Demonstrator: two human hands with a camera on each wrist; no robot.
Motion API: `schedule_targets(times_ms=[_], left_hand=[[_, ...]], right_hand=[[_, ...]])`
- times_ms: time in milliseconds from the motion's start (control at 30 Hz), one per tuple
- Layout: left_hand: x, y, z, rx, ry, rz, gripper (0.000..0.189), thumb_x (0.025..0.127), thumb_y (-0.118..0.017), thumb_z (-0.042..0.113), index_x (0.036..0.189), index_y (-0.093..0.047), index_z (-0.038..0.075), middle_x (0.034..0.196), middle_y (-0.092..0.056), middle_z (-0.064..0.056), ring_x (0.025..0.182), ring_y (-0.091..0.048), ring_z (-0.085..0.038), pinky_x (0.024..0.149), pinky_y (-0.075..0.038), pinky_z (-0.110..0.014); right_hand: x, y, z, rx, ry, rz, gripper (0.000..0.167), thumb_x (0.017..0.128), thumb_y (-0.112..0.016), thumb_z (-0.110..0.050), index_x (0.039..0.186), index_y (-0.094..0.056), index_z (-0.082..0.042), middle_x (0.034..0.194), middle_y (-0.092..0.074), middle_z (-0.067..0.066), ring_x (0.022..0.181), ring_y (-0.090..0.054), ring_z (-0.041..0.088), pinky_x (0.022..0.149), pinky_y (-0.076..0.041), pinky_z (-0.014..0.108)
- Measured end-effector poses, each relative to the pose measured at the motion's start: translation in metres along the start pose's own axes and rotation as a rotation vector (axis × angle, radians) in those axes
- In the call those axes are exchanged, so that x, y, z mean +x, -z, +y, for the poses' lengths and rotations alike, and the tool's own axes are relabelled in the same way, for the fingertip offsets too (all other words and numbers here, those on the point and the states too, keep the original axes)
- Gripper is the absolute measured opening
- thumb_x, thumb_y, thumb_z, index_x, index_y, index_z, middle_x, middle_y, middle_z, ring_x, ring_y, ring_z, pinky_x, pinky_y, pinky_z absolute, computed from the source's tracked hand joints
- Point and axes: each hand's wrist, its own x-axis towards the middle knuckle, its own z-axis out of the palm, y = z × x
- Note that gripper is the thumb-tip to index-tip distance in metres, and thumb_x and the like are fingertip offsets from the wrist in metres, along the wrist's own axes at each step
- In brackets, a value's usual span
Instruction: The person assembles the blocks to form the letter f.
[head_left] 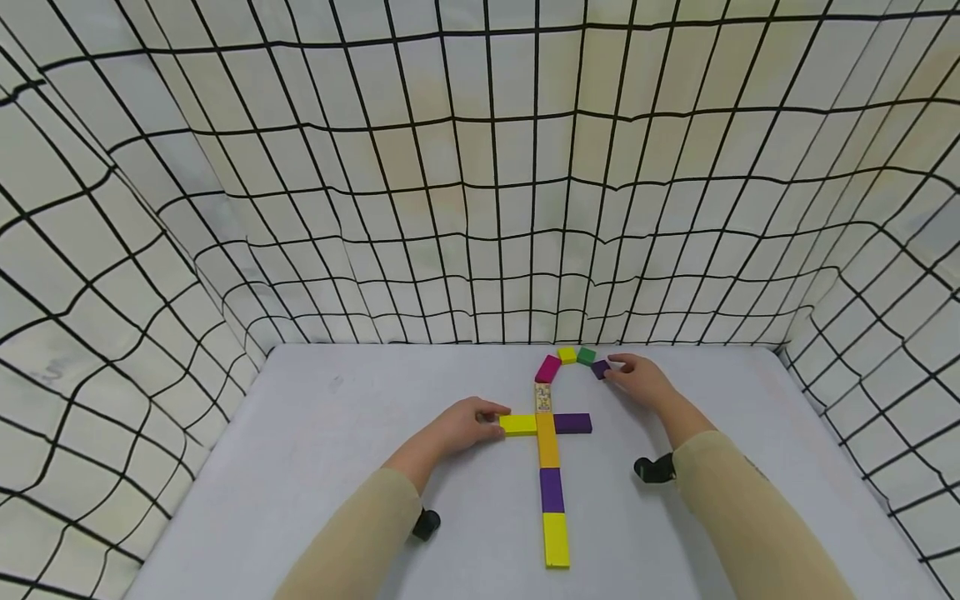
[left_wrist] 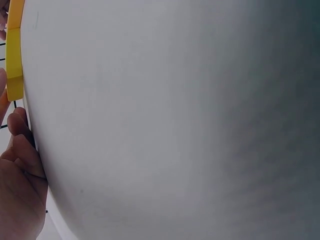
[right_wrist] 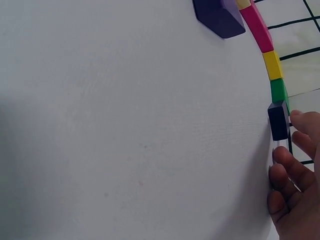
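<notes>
In the head view, the left hand [head_left: 467, 423] has its thumb and index finger at the left end of a flat yellow block [head_left: 519, 426]. That block's free end [left_wrist: 15, 89] also shows in the left wrist view, a fingertip beside it. Further back, the right hand [head_left: 642, 381] holds a small purple block [head_left: 601, 369] between thumb and index finger. The right wrist view shows this dark block [right_wrist: 278, 122] beside a green block [right_wrist: 278, 90]. The yellow block meets an orange block [head_left: 547, 442], with a longer purple block [head_left: 573, 423] opposite.
A purple block [head_left: 552, 490] and a yellow block [head_left: 557, 540] continue the column forward. Behind the orange one lie a printed wooden block [head_left: 543, 397], a pink block [head_left: 548, 368] and a small yellow block [head_left: 567, 356]. Black netting [head_left: 480, 237] borders the white table [head_left: 330, 467].
</notes>
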Motion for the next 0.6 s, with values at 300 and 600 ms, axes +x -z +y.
schedule_targets(times_ms=[300,600], left_hand=[[0.004,0.0,-0.003,-0.01,0.008,0.016,0.038,0.091,-0.072,0.032,0.129,-0.068,0.027,0.11,-0.061,0.002,0.102,-0.052,-0.021,0.098,-0.045,-0.043],[0.004,-0.001,-0.012,-0.125,0.021,0.027,0.04,0.096,-0.065,0.033,0.135,-0.063,0.022,0.114,-0.062,0.0,0.091,-0.057,-0.017,0.085,-0.052,-0.034]], right_hand=[[-0.003,0.002,-0.003,0.015,-0.002,0.025,0.053,0.1,-0.057,-0.033,0.145,-0.048,-0.006,0.131,-0.055,0.024,0.114,-0.053,0.037,0.095,-0.045,0.051],[-0.021,0.002,0.0,0.005,0.114,0.044,0.048,0.101,-0.057,-0.029,0.14,-0.052,-0.002,0.125,-0.059,0.021,0.11,-0.057,0.035,0.085,-0.051,0.045]])
